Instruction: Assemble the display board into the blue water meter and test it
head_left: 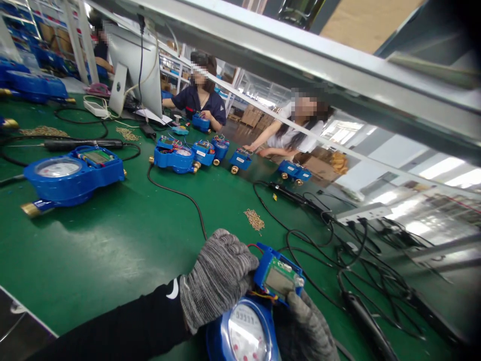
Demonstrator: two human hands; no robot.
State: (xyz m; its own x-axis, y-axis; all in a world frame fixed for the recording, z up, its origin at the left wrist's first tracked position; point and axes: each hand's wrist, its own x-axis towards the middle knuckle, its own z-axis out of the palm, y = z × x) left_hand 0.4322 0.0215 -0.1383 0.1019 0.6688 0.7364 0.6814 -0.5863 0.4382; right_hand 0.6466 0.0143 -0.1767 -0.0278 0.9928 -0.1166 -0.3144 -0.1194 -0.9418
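A blue water meter (246, 331) with a round white dial lies at the bottom centre. Joined to it by coloured wires is a blue housing (280, 276) holding a green circuit board and a small grey display. My left hand (220, 276), in a grey knitted glove, has its fingers curled at the housing's left side; what its fingertips pinch is hidden. From the lower right, my right hand (310, 326), also gloved, grips the housing with the thumb on its lower edge.
Another blue meter (75, 175) lies at the left, with several more across the green table (131, 240). Small screws (254, 219) form a pile. Black cables, screwdrivers (370, 326) and a power strip (364, 213) lie right. Other people sit opposite, beneath a metal beam.
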